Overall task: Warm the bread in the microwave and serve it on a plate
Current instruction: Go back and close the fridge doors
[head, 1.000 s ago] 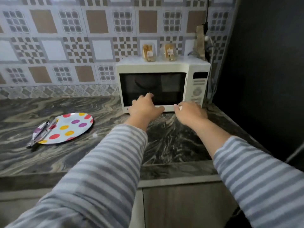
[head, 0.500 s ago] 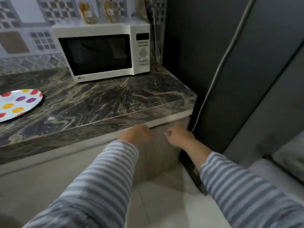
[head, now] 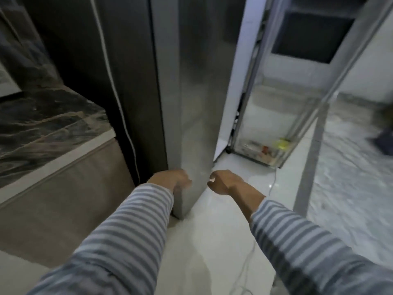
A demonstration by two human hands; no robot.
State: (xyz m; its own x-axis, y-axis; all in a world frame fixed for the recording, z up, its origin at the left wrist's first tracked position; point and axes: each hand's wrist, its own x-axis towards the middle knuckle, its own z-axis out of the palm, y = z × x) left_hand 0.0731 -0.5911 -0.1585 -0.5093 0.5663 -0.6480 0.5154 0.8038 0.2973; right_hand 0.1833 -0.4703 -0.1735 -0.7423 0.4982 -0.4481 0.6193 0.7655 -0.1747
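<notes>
Both my hands are empty — my left hand [head: 170,180] and my right hand [head: 223,182] hang out in front of me with the fingers loosely curled, gripping nothing, each showing its back so the fingertips are mostly hidden. Striped sleeves [head: 131,226] run back from the wrists.

Between the 2 hands rises the near corner of a tall grey fridge [head: 191,92], with pale floor tile [head: 212,252] below. A second ago these hands were at the microwave door; since then I have turned right, away from the counter, so only the right end of the marbled countertop [head: 42,116] remains at the left edge. The microwave, the dotted plate and the bread packets that sat on top of the microwave are all out of view now — the bread is behind me to the left, untouched. I judge the warming has not begun, and I may be heading to fetch something.

Motion blur smears everything. The metal rack [head: 276,124] beyond the fridge holds small bright items low down that I cannot identify.
</notes>
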